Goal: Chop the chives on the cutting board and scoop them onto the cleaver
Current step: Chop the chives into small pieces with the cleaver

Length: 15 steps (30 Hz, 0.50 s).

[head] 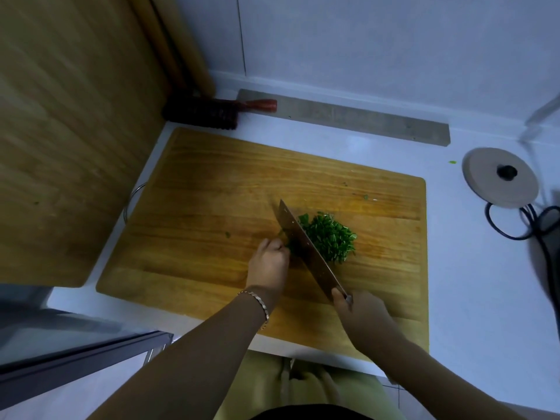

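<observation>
Setup: the cutting board [212, 207] lies flat on the white worktop [469, 268] at centre frame, long edge toward the person. At lower centre-right the right hand [360, 313] wraps round the handle of the cleaver [306, 250], fingers curled firmly on it. The blade runs diagonally up-left from the fist, edge down; the view is too steep to say whether it touches the board or sits just above. Just left of the blade, the left hand [268, 259] has its fingers curled under and pinches a short dark bunch of uncut chives [292, 245] against the board, probably so the knuckles guide the blade flat and the fingertips stay clear. The chopped chives [330, 237] form a loose heap on the right side of the blade, touching it, so cut pieces fall away from the holding hand. The heap lies above and left of the right fist, across the blade from the left hand. Judgement: chopping nearly done, scoop not yet begun. A brush [212, 112] at upper left and a kettle base [500, 177] at the right edge sit apart from the board
</observation>
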Available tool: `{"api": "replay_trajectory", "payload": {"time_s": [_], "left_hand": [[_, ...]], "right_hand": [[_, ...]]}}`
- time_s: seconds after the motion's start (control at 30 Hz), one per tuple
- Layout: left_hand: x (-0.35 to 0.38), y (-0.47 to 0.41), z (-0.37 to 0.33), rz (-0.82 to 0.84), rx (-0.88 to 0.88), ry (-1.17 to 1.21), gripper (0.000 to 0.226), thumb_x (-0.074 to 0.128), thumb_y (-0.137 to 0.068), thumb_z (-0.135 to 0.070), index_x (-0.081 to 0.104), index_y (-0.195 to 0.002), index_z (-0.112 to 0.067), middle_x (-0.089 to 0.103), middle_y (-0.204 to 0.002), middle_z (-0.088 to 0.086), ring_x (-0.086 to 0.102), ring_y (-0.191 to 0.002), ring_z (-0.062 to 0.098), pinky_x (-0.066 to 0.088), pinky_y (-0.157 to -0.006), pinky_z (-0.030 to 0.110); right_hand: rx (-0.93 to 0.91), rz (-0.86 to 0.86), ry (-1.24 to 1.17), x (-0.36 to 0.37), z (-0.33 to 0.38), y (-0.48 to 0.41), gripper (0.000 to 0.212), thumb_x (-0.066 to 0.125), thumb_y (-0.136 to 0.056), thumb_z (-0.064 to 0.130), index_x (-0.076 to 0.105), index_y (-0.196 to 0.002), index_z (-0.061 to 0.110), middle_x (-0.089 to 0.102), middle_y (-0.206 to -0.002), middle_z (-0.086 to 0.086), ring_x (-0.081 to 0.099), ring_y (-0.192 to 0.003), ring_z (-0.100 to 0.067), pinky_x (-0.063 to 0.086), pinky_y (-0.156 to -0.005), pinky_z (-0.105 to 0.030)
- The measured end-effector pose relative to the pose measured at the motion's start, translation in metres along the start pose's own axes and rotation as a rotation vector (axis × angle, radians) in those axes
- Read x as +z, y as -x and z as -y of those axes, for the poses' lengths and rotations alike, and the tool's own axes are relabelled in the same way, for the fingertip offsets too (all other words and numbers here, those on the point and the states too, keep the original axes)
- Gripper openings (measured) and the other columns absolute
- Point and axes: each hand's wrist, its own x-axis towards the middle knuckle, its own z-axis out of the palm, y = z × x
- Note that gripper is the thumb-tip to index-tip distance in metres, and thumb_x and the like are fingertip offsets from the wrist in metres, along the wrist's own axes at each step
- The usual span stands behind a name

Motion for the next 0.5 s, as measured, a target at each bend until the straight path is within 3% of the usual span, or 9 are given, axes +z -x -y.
{"api": "replay_trajectory", "payload": {"time_s": [0.1, 0.2, 0.4, 0.5], "left_hand": [[-0.001, 0.000, -0.001, 0.015, -0.002, -0.002, 0.012, 0.066, -0.071, 0.013, 0.069, -0.068, 0.001, 0.065, -0.079, 0.016, 0.058, -0.083, 0.037, 0.056, -0.059, 0.043], [-0.003, 0.000, -0.001, 0.005, 0.018, -0.019, 0.011, 0.062, -0.078, 0.008, 0.070, -0.079, 0.001, 0.066, -0.090, 0.016, 0.056, -0.093, 0.037, 0.054, -0.067, 0.043], [-0.002, 0.001, -0.001, -0.010, 0.010, 0.011, 0.010, 0.062, -0.078, 0.008, 0.069, -0.077, 0.001, 0.064, -0.089, 0.015, 0.056, -0.091, 0.036, 0.054, -0.062, 0.042], [-0.003, -0.002, -0.003, -0.017, 0.015, 0.034, 0.012, 0.058, -0.083, 0.005, 0.069, -0.083, 0.000, 0.064, -0.093, 0.014, 0.055, -0.095, 0.033, 0.054, -0.070, 0.044]], "right_hand": [[-0.012, -0.044, -0.012, 0.008, 0.010, -0.016, 0.037, 0.039, -0.096, 0.037, 0.054, -0.074, 0.011, 0.046, -0.057, 0.001, 0.043, -0.047, -0.011, 0.037, -0.049, -0.025], [-0.030, -0.072, -0.030, 0.012, 0.024, -0.030, 0.039, 0.038, -0.096, 0.037, 0.058, -0.084, 0.006, 0.048, -0.061, 0.000, 0.046, -0.053, -0.014, 0.040, -0.054, -0.030], [0.010, 0.001, -0.081, 0.001, 0.006, -0.017, 0.035, 0.039, -0.097, 0.035, 0.049, -0.068, 0.017, 0.046, -0.057, 0.002, 0.043, -0.048, -0.009, 0.036, -0.048, -0.020], [0.098, 0.046, -0.214, -0.012, 0.011, -0.022, 0.035, 0.040, -0.096, 0.037, 0.051, -0.071, 0.015, 0.045, -0.057, -0.001, 0.044, -0.047, -0.012, 0.040, -0.047, -0.023]]}}
